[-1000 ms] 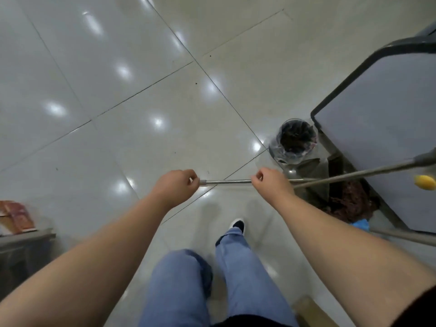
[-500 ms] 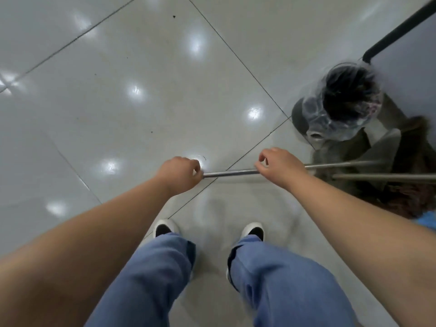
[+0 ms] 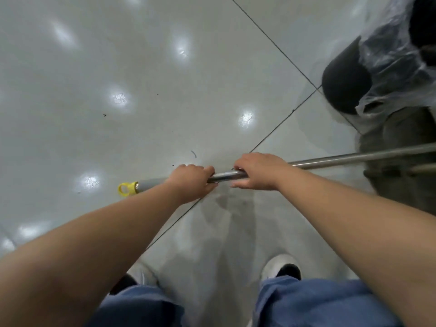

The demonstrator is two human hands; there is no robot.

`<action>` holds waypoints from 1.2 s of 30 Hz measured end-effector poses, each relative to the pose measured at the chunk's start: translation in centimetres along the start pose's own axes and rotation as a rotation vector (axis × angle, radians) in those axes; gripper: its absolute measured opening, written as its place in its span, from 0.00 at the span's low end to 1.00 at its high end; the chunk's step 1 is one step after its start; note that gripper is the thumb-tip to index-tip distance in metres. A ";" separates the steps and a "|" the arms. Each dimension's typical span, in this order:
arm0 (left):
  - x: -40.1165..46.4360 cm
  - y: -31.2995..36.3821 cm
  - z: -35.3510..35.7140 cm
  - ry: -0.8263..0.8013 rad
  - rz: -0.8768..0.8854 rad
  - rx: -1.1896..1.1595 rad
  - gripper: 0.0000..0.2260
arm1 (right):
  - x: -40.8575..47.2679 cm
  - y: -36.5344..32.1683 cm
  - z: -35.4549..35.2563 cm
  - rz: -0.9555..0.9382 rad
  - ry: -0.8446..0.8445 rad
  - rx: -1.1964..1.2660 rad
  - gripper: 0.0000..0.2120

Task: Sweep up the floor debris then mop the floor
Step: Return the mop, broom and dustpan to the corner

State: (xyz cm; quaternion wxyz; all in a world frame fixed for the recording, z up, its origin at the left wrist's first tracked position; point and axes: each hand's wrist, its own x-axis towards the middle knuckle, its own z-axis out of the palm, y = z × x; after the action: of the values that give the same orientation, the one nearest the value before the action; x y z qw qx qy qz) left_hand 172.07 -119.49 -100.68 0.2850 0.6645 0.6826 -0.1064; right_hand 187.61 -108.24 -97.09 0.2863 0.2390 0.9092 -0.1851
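— Between my two hands, what were you holding?

— A metal pole (image 3: 330,159), likely the mop or broom handle; I couldn't see its head. My left hand (image 3: 192,179) was curled round it just beside the grey grip and yellow hanging loop (image 3: 125,188). My right hand (image 3: 257,171) was wrapped over the bare steel, close to the left one. The shaft ran off past my right hand toward the edge of view.

— What could have gone wrong?

— In my judgement, swinging the far end blind could have knocked the dark bin (image 3: 344,81) beyond my right hand, with its loose clear plastic liner (image 3: 389,67), and spilled it. A second pole (image 3: 422,168) lay just beside mine and might have snagged.

— And the floor?

— Glossy pale tiles (image 3: 118,55) with dark grout lines, mirroring ceiling lights. A few dark specks (image 3: 104,115) lay ahead of my left hand, and one small curled scrap (image 3: 194,153) just beyond it. The floor looked slick; my shoes could have slipped once it was wet.
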 end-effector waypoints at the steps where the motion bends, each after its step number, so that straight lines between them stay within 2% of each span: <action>1: 0.1 -0.2 0.3 0.003 0.001 -0.012 0.17 | 0.1 0.1 0.3 -0.008 -0.001 -0.004 0.18; 5: 0.3 -0.9 -2.2 0.026 0.017 -0.080 0.16 | -0.4 0.6 -0.8 -0.009 0.050 0.050 0.10; 9: 1.4 -1.8 -9.3 0.045 0.105 -0.012 0.19 | -0.5 2.7 -5.9 -0.003 0.145 0.070 0.12; 16: 0.6 0.4 -29.3 0.445 0.320 0.471 0.21 | -5.2 6.7 -18.6 0.058 0.377 0.277 0.12; 19: -2.3 3.7 -38.3 0.618 0.389 0.484 0.23 | -9.6 8.2 -23.0 0.128 0.448 0.344 0.04; 23: -8.0 8.7 -47.7 0.800 0.424 0.415 0.23 | -16.3 9.7 -28.2 0.275 0.464 0.390 0.11; 28: -13.2 16.4 -57.3 0.696 0.397 0.434 0.24 | -23.7 9.7 -34.3 0.398 0.524 0.428 0.12; 31: -15.7 20.6 -63.2 0.672 0.416 0.548 0.19 | -28.0 9.4 -38.6 0.468 0.578 0.422 0.12; 34: -18.2 25.0 -69.3 0.688 0.450 0.678 0.14 | -32.3 9.0 -42.8 0.474 0.619 0.497 0.09; 36: -19.5 27.7 -73.1 0.677 0.464 0.684 0.12 | -35.0 8.8 -45.4 0.488 0.634 0.558 0.04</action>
State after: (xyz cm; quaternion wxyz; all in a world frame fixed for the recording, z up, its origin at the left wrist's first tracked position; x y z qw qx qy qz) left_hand 179.90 -95.09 -24.22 -0.1680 0.8501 0.4978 -0.0365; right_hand 198.02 -91.10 -42.66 -0.0448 0.5574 0.7847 -0.2675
